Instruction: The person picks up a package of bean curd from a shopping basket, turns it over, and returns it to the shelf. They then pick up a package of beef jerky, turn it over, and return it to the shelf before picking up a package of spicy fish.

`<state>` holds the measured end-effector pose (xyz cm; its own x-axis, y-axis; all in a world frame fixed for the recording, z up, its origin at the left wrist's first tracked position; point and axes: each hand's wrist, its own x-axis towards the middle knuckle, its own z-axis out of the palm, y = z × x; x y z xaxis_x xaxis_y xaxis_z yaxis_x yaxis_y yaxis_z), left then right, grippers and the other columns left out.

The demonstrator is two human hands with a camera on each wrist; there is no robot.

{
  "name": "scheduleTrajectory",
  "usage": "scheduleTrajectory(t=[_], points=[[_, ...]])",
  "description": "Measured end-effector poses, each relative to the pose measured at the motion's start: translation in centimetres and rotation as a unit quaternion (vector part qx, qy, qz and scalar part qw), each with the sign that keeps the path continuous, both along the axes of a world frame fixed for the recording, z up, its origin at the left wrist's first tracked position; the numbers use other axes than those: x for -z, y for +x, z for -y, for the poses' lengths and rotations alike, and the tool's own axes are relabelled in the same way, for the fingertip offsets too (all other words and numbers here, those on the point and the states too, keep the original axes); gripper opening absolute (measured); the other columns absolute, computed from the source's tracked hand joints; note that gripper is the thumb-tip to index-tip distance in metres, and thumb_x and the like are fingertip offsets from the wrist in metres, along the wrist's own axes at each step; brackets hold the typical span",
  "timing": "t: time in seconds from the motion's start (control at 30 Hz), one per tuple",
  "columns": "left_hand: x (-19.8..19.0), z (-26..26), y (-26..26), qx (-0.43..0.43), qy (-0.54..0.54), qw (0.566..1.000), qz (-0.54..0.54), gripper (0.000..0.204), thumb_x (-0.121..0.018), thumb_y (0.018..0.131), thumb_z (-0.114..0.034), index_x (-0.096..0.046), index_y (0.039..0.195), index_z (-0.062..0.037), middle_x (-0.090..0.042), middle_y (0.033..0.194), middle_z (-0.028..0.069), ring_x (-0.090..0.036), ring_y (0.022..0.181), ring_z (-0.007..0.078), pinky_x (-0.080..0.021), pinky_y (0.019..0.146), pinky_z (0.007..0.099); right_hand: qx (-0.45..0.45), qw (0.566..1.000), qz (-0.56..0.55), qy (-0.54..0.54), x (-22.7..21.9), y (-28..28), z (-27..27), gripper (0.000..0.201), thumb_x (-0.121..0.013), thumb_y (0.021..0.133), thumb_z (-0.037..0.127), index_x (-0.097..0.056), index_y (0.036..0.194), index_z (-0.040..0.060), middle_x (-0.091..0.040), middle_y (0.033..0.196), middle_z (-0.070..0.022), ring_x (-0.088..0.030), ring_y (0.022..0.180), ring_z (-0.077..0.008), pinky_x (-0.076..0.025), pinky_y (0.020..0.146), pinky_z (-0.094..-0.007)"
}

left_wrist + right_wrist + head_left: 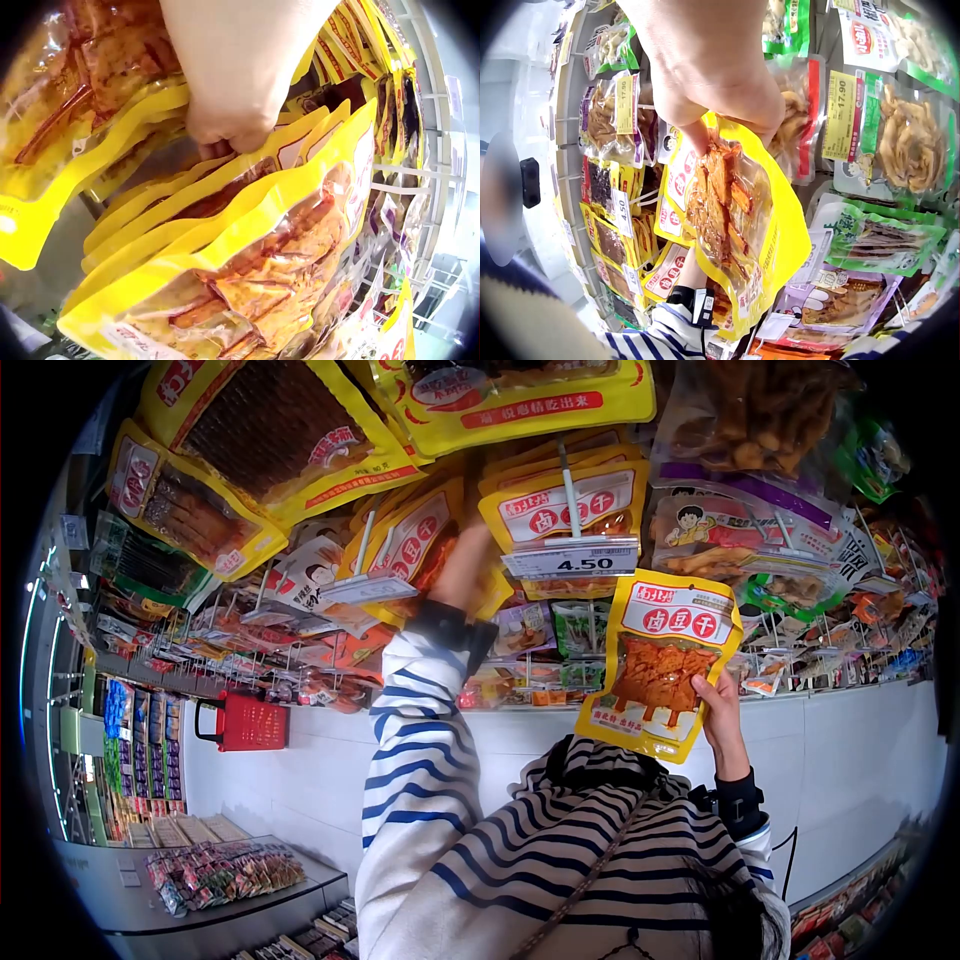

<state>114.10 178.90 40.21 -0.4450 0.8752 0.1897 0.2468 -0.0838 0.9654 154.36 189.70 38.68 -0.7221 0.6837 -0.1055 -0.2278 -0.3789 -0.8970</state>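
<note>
A red basket (255, 722) rests on a pale, smooth floor (315, 785) that stretches off to its right. Just left of the basket stand rows of blue, green and purple packages (145, 745); farther left run thin bluish-white strip lights (52, 660). Below the basket sits a grey counter (95, 885) bearing a packet pile (225, 875). Above and right of it, metal hooks (568, 490) jut out.

Ylw pkt (660, 665) reads 卤豆干, wht price tag (570, 560) says 4.50, ylw tags (840, 116) show 17.90 ea.
</note>
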Motion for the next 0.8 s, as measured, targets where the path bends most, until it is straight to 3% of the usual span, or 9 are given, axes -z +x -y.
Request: scheduleTrajectory(t=[0.27,0.57,0.8], points=[[-0.5,0.3,0.0,0.007,-0.013,1.000,0.009,0.042,-0.065,0.068,-0.024,-0.047,0.097,0.0010,-0.052,0.091,0.0122,-0.049,0.084,0.0181,-0.039,0.072,0.0293,-0.004,1.000,0.002,0.001,-0.3,-0.1,0.1,0.035,-0.055,0.079,0.009,-0.044,0.111,0.0007,-0.053,0.106,-0.0063,-0.049,0.096,-0.0127,-0.037,0.084,-0.0257],[-1.5,-3.0,0.5,0.019,-0.017,1.000,0.010,0.044,-0.065,0.068,-0.023,-0.046,0.098,0.0012,-0.051,0.090,0.0118,-0.048,0.085,0.0181,-0.039,0.073,0.0292,-0.005,1.000,-0.003,-0.008,-0.2,-0.2,0.2,0.035,-0.055,0.079,0.008,-0.044,0.111,0.0003,-0.053,0.106,-0.0064,-0.050,0.095,-0.0130,-0.037,0.083,-0.0258],[-2.4,-3.8,4.1,-0.052,0.056,0.995,-0.069,0.044,-0.065,0.068,-0.023,-0.045,0.099,0.0014,-0.051,0.089,0.0114,-0.048,0.085,0.0181,-0.039,0.073,0.0290,-0.016,1.000,0.001,-0.007,0.1,-0.4,0.1,0.035,-0.055,0.078,0.007,-0.044,0.111,-0.0001,-0.053,0.105,-0.0065,-0.050,0.095,-0.0131,-0.037,0.083,-0.0256]])
